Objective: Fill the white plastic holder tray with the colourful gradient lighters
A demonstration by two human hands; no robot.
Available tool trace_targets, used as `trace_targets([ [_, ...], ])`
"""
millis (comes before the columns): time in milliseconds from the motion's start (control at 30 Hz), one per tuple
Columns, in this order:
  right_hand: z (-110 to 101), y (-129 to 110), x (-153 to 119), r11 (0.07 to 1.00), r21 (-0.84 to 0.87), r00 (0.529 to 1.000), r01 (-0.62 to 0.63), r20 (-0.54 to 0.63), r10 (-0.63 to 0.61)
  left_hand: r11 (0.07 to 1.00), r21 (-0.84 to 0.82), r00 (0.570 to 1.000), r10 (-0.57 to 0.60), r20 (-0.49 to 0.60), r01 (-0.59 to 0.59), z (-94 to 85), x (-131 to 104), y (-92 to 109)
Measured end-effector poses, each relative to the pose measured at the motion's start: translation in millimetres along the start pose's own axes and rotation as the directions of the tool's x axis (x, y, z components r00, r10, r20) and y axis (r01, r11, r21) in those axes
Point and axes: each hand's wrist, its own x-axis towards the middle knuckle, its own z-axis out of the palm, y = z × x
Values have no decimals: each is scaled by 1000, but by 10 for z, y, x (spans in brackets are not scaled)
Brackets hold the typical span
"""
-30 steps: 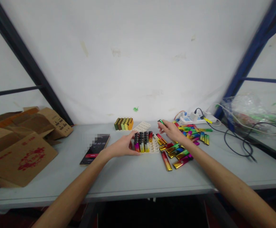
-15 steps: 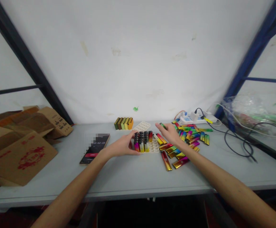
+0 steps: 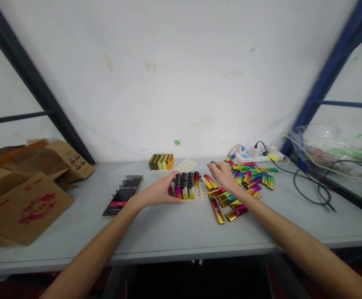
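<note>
My left hand [image 3: 160, 192] curves around the left end of a white tray [image 3: 201, 192] with round holes, its thumb along the front and its fingers at the back. Upright lighters [image 3: 184, 187] with black tops fill the tray's left side in rows, and bare holes show on the right. Just beyond the tray's right end, my right hand [image 3: 223, 174] is closed on a lighter [image 3: 212, 162], of which only a small end peeks out. Below and beside this hand spreads a loose pile of shiny multicoloured lighters [image 3: 217, 211].
Behind the tray stand a block of yellow and green lighters [image 3: 161, 162] and another white holed tray [image 3: 185, 165]. A phone [image 3: 123, 196] lies at left, near cardboard boxes [image 3: 40, 203]. At right are a power strip [image 3: 246, 157], a black cable [image 3: 311, 199] and clear plastic bags [image 3: 327, 145].
My right hand has turned slightly, so less of the green lighter shows in its fingers. The left hand stays at the tray; the view has shifted a little.
</note>
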Motion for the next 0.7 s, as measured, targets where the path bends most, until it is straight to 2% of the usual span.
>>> trace_targets([
  [200,30,-11,-37,987,-97,991,126,-35,-130,1000,-14,1000,22,-3,-22,4,3,-7],
  [333,32,-21,-62,994,4,991,112,67,-112,999,-10,999,42,-10,-42,9,6,-19],
  [400,40,-13,-52,986,38,980,163,112,-166,998,-14,998,60,-19,-61,11,7,-25],
  [567,68,24,-13,938,-132,947,319,0,-322,997,9,997,71,-31,-71,14,6,-37],
  [700,48,16,-35,940,-202,960,277,4,-282,997,3,996,83,-40,-83,17,7,-40],
])
